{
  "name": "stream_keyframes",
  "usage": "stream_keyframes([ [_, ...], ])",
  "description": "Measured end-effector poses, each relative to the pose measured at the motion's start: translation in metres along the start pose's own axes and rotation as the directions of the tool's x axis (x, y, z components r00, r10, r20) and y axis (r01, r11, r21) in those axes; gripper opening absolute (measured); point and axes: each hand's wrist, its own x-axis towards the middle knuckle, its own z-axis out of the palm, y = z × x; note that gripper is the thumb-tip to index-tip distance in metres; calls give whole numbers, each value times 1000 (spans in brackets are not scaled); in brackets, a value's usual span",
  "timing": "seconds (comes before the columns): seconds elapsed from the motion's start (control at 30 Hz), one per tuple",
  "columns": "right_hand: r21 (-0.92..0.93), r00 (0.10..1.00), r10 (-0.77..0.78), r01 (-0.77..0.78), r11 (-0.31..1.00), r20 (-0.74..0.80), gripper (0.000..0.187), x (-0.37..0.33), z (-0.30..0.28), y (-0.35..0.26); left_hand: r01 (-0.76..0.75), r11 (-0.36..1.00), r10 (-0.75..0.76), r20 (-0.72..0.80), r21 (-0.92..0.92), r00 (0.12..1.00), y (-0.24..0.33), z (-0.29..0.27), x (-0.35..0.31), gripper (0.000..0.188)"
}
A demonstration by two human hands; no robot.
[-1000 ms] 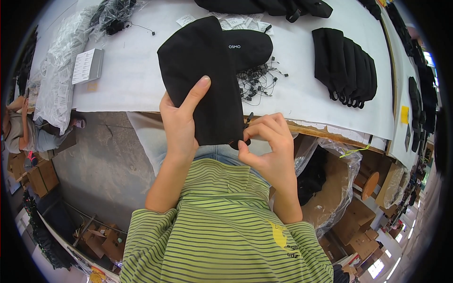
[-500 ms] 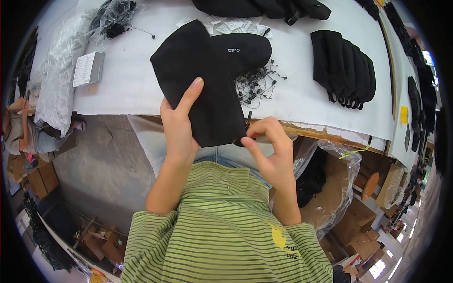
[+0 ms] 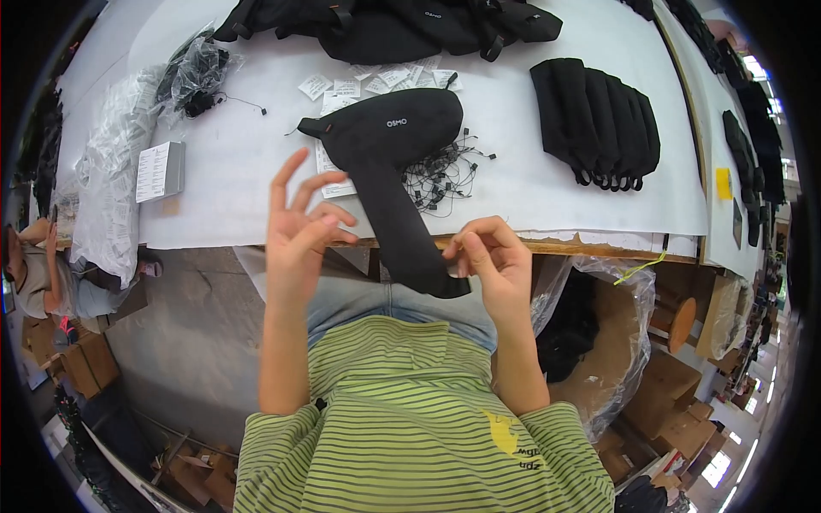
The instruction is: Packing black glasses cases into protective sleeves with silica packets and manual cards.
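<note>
A black fabric pouch (image 3: 395, 218) stands edge-on between my hands, slanting from the table down over its front edge. The fingers of my right hand (image 3: 498, 265) are pinched at its lower end, by the small tab. My left hand (image 3: 299, 231) is off the fabric, open with its fingers spread, to the left of the pouch. Behind it a second black pouch (image 3: 398, 128) with pale lettering and a side loop lies on the white table (image 3: 239, 179). Partly under that one is a heap of black tag strings (image 3: 440, 179).
White paper tags (image 3: 376, 83) lie behind the pouches. More black pouches (image 3: 599, 120) are stacked in an overlapping row at right, others (image 3: 402, 26) at the far edge. A tag stack (image 3: 160, 171) and clear plastic (image 3: 111, 179) sit left. A plastic-lined box (image 3: 590, 342) stands below right.
My left hand has let go of the pouch and opened to its left. The pouch has turned from broad side to edge-on, while my right hand stays at its lower end.
</note>
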Motion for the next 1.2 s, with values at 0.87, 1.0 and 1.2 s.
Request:
stream_keyframes([
  [0.87, -152, 937, 179, -138, 979, 299, 49, 25, -30, -16, -227, 777, 80, 266, 587, 961, -6, 10, 19, 11],
  [1.0, -279, 988, 113, -79, 957, 108, 27, 20, -39, -12, -188, 817, 122, 156, 546, 980, -20, 4, 18, 10],
  [1.2, -367, 992, -123, 126, 922, 30, 15, 24, -66, -17, -153, 870, 83, 167, 469, 982, -22, 23, 24, 29],
])
